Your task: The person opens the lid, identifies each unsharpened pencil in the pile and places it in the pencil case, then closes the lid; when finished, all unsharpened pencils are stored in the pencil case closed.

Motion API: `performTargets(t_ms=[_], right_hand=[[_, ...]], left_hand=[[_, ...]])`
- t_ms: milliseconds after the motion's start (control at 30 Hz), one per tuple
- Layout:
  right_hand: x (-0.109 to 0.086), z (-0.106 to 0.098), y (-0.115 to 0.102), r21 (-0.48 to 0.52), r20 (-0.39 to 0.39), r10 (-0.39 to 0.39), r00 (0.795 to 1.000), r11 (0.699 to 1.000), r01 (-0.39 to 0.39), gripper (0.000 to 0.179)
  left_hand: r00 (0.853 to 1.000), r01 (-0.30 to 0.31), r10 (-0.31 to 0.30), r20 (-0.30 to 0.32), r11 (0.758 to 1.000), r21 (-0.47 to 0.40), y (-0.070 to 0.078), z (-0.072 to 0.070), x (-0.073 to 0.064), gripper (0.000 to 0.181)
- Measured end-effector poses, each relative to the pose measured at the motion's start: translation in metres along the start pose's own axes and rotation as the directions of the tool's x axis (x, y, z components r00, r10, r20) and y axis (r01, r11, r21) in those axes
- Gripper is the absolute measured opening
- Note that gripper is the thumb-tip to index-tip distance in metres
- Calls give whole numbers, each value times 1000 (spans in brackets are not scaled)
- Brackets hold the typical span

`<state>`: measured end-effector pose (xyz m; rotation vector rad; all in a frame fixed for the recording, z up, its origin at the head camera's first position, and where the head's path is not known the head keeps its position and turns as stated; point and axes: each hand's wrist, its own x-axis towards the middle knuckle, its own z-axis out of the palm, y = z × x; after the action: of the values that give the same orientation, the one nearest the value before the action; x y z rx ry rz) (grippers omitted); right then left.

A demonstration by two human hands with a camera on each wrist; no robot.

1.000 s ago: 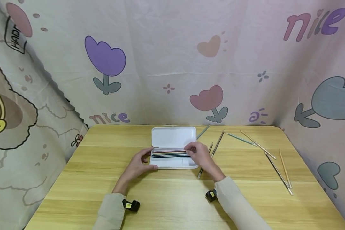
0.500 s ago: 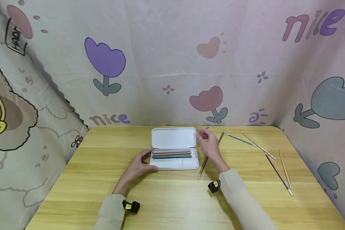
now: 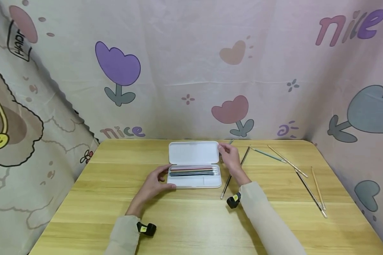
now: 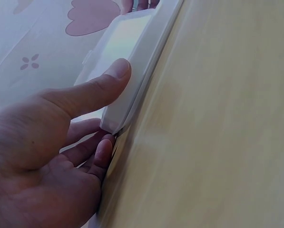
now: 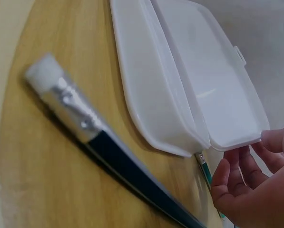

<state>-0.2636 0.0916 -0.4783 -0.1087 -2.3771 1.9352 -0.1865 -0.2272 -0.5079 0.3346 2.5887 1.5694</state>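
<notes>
A white pencil case (image 3: 186, 182) stands with its lid (image 3: 193, 153) raised at the back. Several coloured pencils (image 3: 191, 172) lie side by side inside, eraser ends to the right. My left hand (image 3: 154, 181) grips the case's left end, thumb on the front corner and fingers round the back. At the lid's right edge my right hand (image 3: 231, 158) pinches the rim between thumb and fingers; the right wrist view shows the lid (image 5: 218, 80) there. Beside the case lies a dark pencil (image 5: 122, 166) with a white eraser, partly hidden by my right hand in the head view.
To the right are scattered a green pencil (image 3: 268, 155), a yellow pencil (image 3: 287, 161), a black pencil (image 3: 310, 193) and another yellow pencil (image 3: 317, 187). A green pencil (image 5: 206, 172) lies partly behind the lid. A printed curtain (image 3: 166, 71) hangs along the table's back edge.
My right hand has left the pencils inside the case, moved up and back, and taken hold of the lid's right edge. My left hand stays on the case's left end.
</notes>
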Motion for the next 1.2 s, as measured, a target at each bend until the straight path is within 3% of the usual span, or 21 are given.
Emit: performTargets(t_ms=[200, 467, 767, 1000, 1200], right_hand=[[-3, -2, -2, 10, 15, 21, 1000, 1000, -21, 34], [-13, -8, -3, -8, 45, -143, 989, 990, 143, 30], [-31, -14, -5, 138, 77, -107, 991, 986, 96, 38], [-46, -18, -3, 96, 95, -99, 991, 991, 90, 36], [-57, -26, 5, 102, 180, -85, 980, 993, 67, 42]], left_hand=[[1000, 19, -19, -12, 1000, -5, 2, 1, 0, 88], [998, 51, -51, -36, 999, 1, 2, 3, 2, 89], [995, 93, -93, -40, 996, -15, 7, 3, 1, 90], [995, 93, -95, -42, 995, -30, 6, 2, 1, 90], [994, 96, -97, -47, 995, -32, 5, 2, 1, 89]])
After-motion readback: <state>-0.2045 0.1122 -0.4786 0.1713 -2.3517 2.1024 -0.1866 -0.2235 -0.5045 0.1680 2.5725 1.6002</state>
